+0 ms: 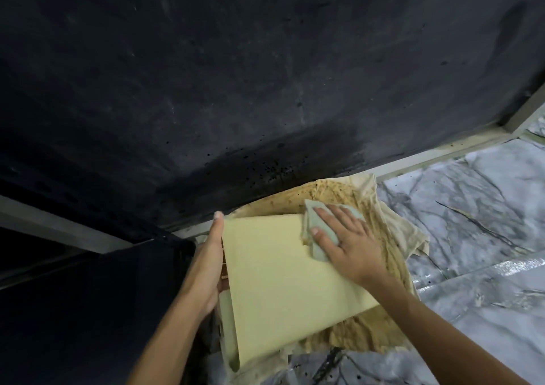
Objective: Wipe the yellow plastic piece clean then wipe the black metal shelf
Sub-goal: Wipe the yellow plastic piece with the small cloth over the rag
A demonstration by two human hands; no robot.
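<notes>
A flat yellow plastic piece [280, 284] lies tilted over a stained beige cloth [392, 231] on the floor. My left hand [206, 266] grips its left edge, thumb on top near the far corner. My right hand [345, 237] lies flat on a pale green rag [312, 222], pressing it against the far right corner of the yellow piece. The black metal shelf [206, 75] fills the upper part of the view, dusty with dark specks near its lower edge.
Grey marbled floor covering [472, 207] spreads to the right. A pale frame strip [442, 151] runs along the base of the black surface. Another dark panel [88, 311] stands at the lower left beside my left arm.
</notes>
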